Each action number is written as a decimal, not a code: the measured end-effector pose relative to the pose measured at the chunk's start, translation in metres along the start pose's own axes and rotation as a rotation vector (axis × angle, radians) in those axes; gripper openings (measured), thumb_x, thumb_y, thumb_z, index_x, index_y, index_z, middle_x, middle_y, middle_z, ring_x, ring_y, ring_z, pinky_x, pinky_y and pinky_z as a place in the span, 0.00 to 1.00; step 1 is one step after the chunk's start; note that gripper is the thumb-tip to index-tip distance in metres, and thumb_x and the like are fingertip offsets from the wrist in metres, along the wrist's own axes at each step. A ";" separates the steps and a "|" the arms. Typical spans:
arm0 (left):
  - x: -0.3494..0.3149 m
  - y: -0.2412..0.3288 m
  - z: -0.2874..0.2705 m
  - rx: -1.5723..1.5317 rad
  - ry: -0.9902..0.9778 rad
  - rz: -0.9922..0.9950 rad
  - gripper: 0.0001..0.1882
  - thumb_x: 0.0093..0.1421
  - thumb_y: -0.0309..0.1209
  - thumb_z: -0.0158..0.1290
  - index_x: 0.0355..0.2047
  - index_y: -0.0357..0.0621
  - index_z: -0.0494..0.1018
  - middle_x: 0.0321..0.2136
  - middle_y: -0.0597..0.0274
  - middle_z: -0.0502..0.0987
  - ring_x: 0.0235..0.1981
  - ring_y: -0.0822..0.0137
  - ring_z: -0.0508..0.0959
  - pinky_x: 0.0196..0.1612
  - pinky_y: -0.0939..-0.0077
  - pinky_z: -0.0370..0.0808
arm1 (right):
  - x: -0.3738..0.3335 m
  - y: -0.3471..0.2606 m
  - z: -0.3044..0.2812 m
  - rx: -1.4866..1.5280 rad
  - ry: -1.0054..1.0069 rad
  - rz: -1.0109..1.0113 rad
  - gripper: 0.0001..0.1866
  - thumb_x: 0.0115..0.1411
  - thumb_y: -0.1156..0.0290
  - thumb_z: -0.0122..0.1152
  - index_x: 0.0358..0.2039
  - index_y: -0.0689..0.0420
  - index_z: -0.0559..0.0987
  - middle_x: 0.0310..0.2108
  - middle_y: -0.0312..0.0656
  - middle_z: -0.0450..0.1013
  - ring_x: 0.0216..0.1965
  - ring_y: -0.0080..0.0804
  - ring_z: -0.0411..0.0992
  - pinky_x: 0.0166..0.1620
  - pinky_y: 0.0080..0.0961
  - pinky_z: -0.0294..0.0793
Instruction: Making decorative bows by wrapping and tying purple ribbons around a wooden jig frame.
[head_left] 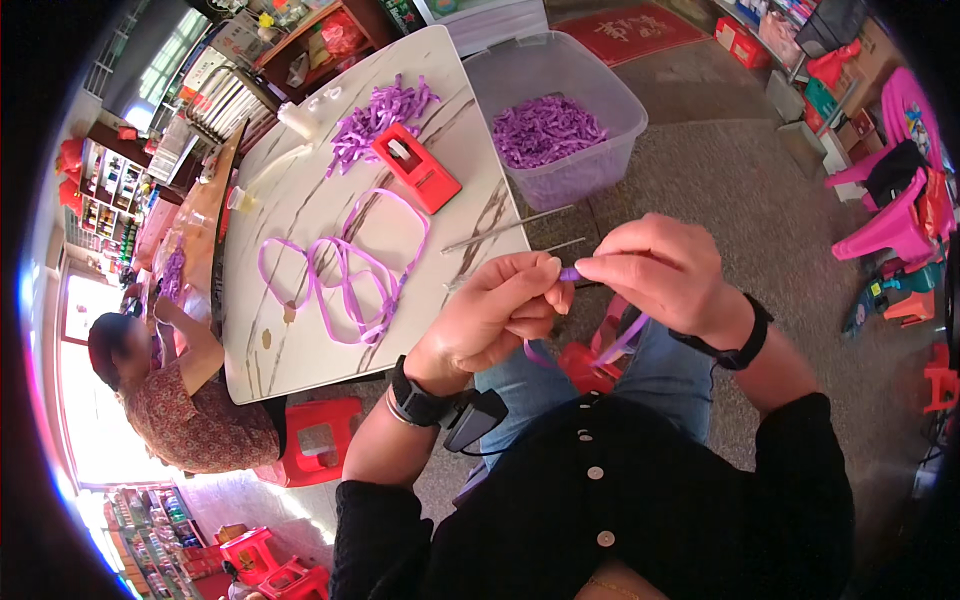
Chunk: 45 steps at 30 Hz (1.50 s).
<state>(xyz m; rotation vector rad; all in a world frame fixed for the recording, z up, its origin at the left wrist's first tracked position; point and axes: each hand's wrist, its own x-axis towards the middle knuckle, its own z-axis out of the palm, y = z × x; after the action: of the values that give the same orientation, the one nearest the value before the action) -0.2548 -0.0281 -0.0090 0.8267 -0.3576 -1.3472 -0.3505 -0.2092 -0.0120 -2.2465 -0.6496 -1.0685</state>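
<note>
My left hand (500, 310) and my right hand (665, 272) meet above my lap, just off the table's right edge. Between their pinched fingertips is a short, tightly folded bit of purple ribbon (569, 274). A loose purple strip hangs below, between my knees. On the white marble-patterned table (300, 355) to the left, a long purple ribbon (385, 283) lies in loops. Beyond it stands a red tape dispenser (418, 172), beside a heap of folded purple ribbon pieces (375, 125). Two thin metal rods (500, 232) jut over the table edge near my left hand.
A clear plastic bin (622, 150) holding many purple pieces stands beyond the table's right corner. On the left, another person (190, 400) sits at the table near more purple ribbon. A red stool (318, 440) is below the table. Pink chairs (890, 200) stand far right.
</note>
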 end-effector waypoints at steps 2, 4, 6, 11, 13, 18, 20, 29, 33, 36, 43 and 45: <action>0.000 0.002 0.002 0.035 0.016 -0.007 0.12 0.62 0.34 0.40 0.26 0.39 0.66 0.23 0.67 0.68 0.13 0.85 0.51 0.15 0.90 0.49 | 0.003 0.002 -0.003 -0.022 -0.003 -0.040 0.10 0.40 0.79 0.63 0.28 0.57 0.77 0.24 0.37 0.68 0.21 0.27 0.69 0.21 0.18 0.66; 0.001 0.005 0.005 0.156 0.039 0.008 0.12 0.61 0.34 0.42 0.26 0.39 0.65 0.22 0.66 0.66 0.13 0.84 0.51 0.14 0.90 0.47 | 0.006 0.005 -0.006 -0.016 -0.012 -0.034 0.10 0.40 0.79 0.63 0.27 0.57 0.77 0.24 0.37 0.68 0.21 0.27 0.69 0.21 0.19 0.66; 0.001 0.006 0.005 0.205 0.049 0.034 0.11 0.60 0.34 0.43 0.26 0.39 0.66 0.23 0.66 0.67 0.13 0.84 0.52 0.15 0.90 0.48 | 0.009 0.003 -0.010 -0.005 -0.044 0.012 0.08 0.40 0.78 0.63 0.25 0.59 0.76 0.24 0.38 0.68 0.21 0.29 0.68 0.22 0.21 0.66; 0.004 0.009 0.009 0.725 0.219 0.136 0.07 0.57 0.28 0.47 0.25 0.37 0.69 0.23 0.63 0.70 0.16 0.80 0.62 0.18 0.87 0.57 | 0.012 0.001 -0.015 0.258 -0.281 0.460 0.04 0.45 0.80 0.59 0.24 0.60 0.74 0.24 0.37 0.68 0.24 0.22 0.67 0.26 0.18 0.65; 0.005 0.008 0.010 1.370 0.133 0.607 0.03 0.52 0.22 0.51 0.23 0.36 0.70 0.23 0.61 0.71 0.23 0.72 0.69 0.25 0.81 0.65 | 0.011 0.003 -0.018 0.442 -0.413 0.710 0.01 0.48 0.79 0.56 0.24 0.61 0.74 0.24 0.35 0.68 0.26 0.19 0.66 0.28 0.17 0.64; 0.004 0.003 0.011 1.378 -0.028 0.654 0.02 0.49 0.19 0.52 0.23 0.35 0.70 0.24 0.59 0.71 0.27 0.68 0.71 0.30 0.79 0.67 | -0.026 0.020 0.002 1.513 -0.522 1.282 0.07 0.55 0.71 0.50 0.27 0.62 0.72 0.27 0.34 0.68 0.29 0.18 0.65 0.36 0.15 0.63; 0.004 0.000 0.006 1.290 -0.049 0.619 0.02 0.50 0.20 0.52 0.23 0.35 0.70 0.24 0.60 0.71 0.27 0.68 0.71 0.30 0.80 0.67 | -0.025 0.014 0.004 1.597 -0.460 1.319 0.09 0.58 0.69 0.47 0.29 0.62 0.72 0.27 0.35 0.68 0.32 0.20 0.65 0.39 0.16 0.63; 0.000 -0.005 -0.005 0.980 -0.142 0.393 0.06 0.52 0.22 0.49 0.19 0.37 0.67 0.26 0.60 0.71 0.26 0.72 0.68 0.30 0.82 0.64 | -0.036 0.012 0.016 1.585 -0.561 1.331 0.12 0.60 0.68 0.44 0.34 0.63 0.71 0.28 0.36 0.69 0.32 0.20 0.67 0.37 0.15 0.65; -0.005 -0.005 -0.010 0.682 0.012 0.274 0.07 0.53 0.24 0.47 0.18 0.37 0.66 0.26 0.59 0.71 0.26 0.72 0.68 0.31 0.82 0.64 | -0.027 0.015 0.010 1.246 -0.539 1.185 0.13 0.62 0.66 0.42 0.35 0.64 0.71 0.29 0.37 0.70 0.32 0.21 0.68 0.38 0.16 0.65; -0.006 0.001 -0.013 0.581 0.055 0.291 0.08 0.53 0.25 0.46 0.18 0.37 0.67 0.26 0.59 0.70 0.26 0.72 0.68 0.32 0.81 0.64 | -0.020 0.014 0.006 1.142 -0.483 1.041 0.16 0.63 0.64 0.38 0.37 0.63 0.71 0.32 0.38 0.72 0.35 0.22 0.68 0.40 0.18 0.65; -0.008 0.014 -0.009 0.395 0.037 0.325 0.08 0.56 0.24 0.45 0.22 0.35 0.70 0.27 0.60 0.72 0.29 0.73 0.71 0.36 0.82 0.67 | -0.021 0.019 0.012 1.004 -0.402 0.887 0.16 0.62 0.65 0.41 0.40 0.64 0.72 0.36 0.38 0.70 0.39 0.21 0.66 0.45 0.19 0.64; -0.008 0.017 -0.007 0.354 0.033 0.319 0.09 0.57 0.25 0.45 0.22 0.35 0.70 0.27 0.60 0.72 0.30 0.73 0.71 0.36 0.81 0.66 | -0.016 0.017 0.013 1.008 -0.341 0.859 0.14 0.61 0.67 0.43 0.40 0.64 0.71 0.36 0.37 0.70 0.39 0.19 0.66 0.44 0.17 0.64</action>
<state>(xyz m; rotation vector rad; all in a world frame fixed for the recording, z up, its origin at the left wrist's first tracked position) -0.2401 -0.0179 -0.0002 1.0338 -0.6855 -0.9840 -0.3418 -0.2161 -0.0369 -1.4935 -0.1885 0.1050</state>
